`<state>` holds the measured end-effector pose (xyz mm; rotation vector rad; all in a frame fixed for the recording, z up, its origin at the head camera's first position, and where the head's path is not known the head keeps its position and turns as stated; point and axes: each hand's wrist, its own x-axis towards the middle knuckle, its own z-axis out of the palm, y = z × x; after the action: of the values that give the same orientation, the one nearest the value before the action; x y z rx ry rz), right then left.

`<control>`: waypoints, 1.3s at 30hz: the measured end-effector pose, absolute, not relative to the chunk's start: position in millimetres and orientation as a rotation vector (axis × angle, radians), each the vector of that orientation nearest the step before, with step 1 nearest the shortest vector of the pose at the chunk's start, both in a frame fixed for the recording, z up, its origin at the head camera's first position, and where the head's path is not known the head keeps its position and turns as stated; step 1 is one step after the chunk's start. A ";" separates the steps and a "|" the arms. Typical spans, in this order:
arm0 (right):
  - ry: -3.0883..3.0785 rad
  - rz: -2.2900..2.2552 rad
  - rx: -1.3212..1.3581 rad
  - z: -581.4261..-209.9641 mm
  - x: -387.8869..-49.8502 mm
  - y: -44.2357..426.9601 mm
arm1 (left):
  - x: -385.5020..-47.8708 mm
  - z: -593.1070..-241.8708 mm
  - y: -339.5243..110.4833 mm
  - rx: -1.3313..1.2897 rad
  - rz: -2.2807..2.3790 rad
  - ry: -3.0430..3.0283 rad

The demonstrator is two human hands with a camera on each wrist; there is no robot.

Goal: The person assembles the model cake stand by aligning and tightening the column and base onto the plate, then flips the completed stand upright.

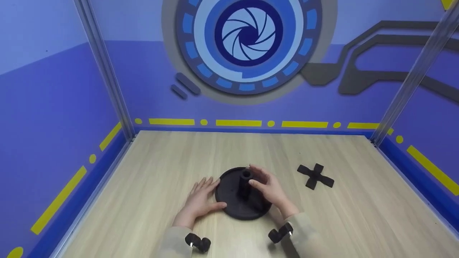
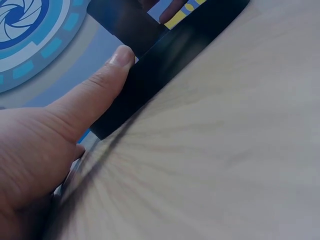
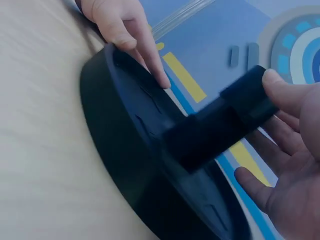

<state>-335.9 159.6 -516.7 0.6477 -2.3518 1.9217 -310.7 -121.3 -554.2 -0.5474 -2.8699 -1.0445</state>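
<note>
A round black base [image 1: 229, 200] with a raised rim lies flat on the table. From about its middle a black hollow post [image 1: 245, 188] stands upright, its open end facing up. My right hand [image 1: 270, 188] holds the top of this post between thumb and fingers; in the right wrist view the thumb [image 3: 285, 90] lies on its upper end and some fingers are behind it. At the base's left edge rests my left hand [image 1: 200, 200], fingers spread and straight. Its thumb [image 2: 100, 90] touches the rim in the left wrist view.
To the right on the wooden table [image 1: 172, 157] lies a black cross-shaped piece [image 1: 315, 176] with blade-like arms. Blue printed walls [image 1: 143, 82] and metal corner posts [image 1: 107, 64] enclose the table at the back and sides.
</note>
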 end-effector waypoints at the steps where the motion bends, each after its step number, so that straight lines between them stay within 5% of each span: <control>1: -2.341 1.933 0.665 -515.5 -335.8 163.5 | -310.9 -554.4 -121.2 -0.550 -1.040 -2.869; 23: -2.428 1.615 0.294 -489.0 -329.2 305.4 | -311.1 -554.9 -120.9 -0.545 -1.050 -2.877; 39: -2.550 1.523 -0.009 -512.0 -339.2 386.0 | -311.4 -556.4 -121.2 -0.548 -1.032 -2.879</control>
<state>-339.2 386.0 -512.0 -0.0087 -2.5499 1.5234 -311.4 -121.2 -556.4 -0.5479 -2.8793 -1.0315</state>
